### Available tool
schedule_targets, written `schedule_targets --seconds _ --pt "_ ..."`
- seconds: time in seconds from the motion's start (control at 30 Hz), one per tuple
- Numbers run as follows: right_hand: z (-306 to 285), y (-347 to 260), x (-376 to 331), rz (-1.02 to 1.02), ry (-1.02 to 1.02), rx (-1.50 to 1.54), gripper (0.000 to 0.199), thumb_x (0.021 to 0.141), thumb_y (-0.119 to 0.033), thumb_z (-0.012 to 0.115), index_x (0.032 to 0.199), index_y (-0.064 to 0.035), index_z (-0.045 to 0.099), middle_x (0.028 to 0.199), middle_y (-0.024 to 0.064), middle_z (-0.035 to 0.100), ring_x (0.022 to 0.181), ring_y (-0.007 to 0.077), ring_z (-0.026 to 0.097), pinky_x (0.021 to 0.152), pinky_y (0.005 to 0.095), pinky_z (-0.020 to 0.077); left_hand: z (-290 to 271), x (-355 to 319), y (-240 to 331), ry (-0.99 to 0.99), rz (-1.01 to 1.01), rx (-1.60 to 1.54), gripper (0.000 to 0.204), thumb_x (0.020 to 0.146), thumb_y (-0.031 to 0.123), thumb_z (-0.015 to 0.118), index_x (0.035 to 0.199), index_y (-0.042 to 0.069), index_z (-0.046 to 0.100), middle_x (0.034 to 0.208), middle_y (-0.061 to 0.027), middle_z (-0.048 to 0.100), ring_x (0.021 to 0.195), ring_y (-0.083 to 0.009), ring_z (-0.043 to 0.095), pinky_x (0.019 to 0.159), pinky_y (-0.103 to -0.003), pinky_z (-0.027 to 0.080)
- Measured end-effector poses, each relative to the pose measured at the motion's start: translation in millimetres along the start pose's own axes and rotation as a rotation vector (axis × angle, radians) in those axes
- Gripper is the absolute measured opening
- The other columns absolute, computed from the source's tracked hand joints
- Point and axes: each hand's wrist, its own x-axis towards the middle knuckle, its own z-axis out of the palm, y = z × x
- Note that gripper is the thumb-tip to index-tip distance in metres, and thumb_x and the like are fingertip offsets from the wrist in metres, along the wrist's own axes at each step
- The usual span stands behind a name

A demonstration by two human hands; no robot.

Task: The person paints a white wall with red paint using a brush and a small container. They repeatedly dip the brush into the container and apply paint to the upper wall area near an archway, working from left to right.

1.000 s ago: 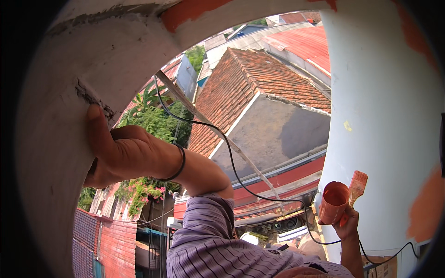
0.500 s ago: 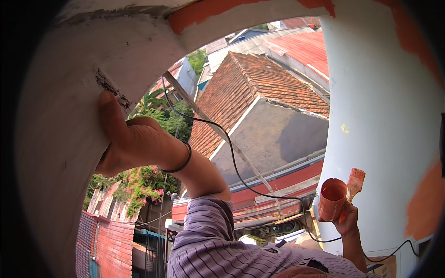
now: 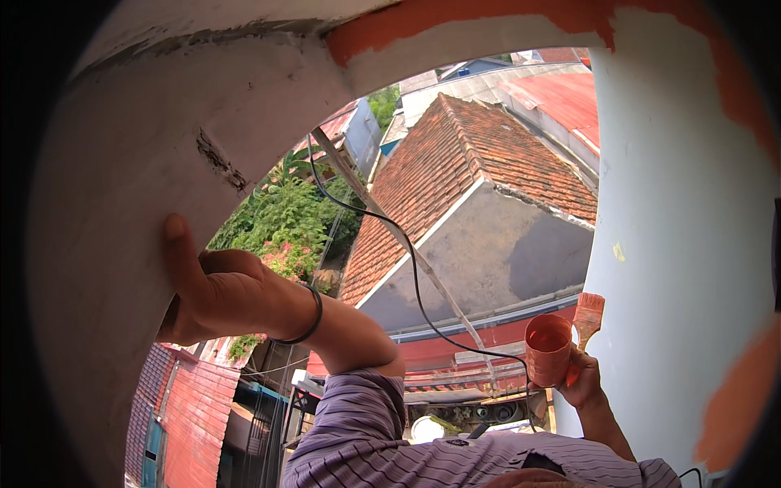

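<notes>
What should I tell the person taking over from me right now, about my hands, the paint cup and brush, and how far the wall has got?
Left hand: braced flat on the white curved wall, holding nothing.
Right hand: one grip on both the orange paint cup and the paintbrush, bristles up.
Done: orange paint along the top of the arch and patches on the right pillar.
Left: most of the wall is white; a crack shows above the left hand.

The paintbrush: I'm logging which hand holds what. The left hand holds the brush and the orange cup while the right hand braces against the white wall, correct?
The hands are swapped. In the head view the right hand holds the paintbrush and the orange cup, and the left hand braces against the white wall.
</notes>
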Motion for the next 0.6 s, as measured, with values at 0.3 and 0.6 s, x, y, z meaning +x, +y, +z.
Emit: schedule_targets --seconds 0.3,0.6 --pt "2 -14 4 0.027 0.022 -0.054 0.055 0.113 -0.038 0.043 0.153 -0.0006 0.049 0.143 0.0219 0.064 0.126 0.0438 0.066 0.101 0.0681 0.0563 -10 0 -6 -0.081 0.156 0.098 0.026 0.092 0.0 0.075 0.113 0.015 0.08 0.117 -0.0222 0.065 0.101 -0.0293 0.074 0.079 -0.026 0.062" --pt "11 -9 34 0.015 -0.003 -0.222 0.053 0.115 -0.034 0.04 0.152 0.003 0.048 0.14 0.024 0.064 0.116 0.045 0.071 0.092 0.0677 0.0619 -15 0 -4 -0.136 0.081 -0.019 0.033 0.095 -0.005 0.071 0.118 0.016 0.082 0.125 -0.0231 0.064 0.11 -0.0328 0.074 0.086 -0.03 0.067"
